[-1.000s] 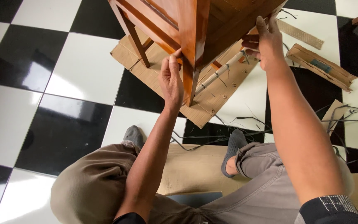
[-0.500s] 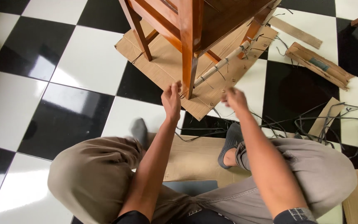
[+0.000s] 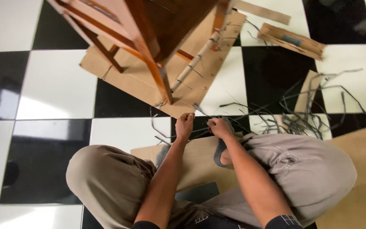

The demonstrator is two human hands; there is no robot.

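I see my left hand (image 3: pixel 184 125) and right hand (image 3: pixel 219 127) curled, pinching thin grey strips (image 3: pixel 234 111), forearms angled inward near the wooden chair (image 3: pixel 149 38).

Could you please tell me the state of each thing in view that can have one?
left hand: closed, pinching a thin grey strip
right hand: closed on the same strip
wooden chair: upright on cardboard sheet
grey strips: loose, tangled on floor
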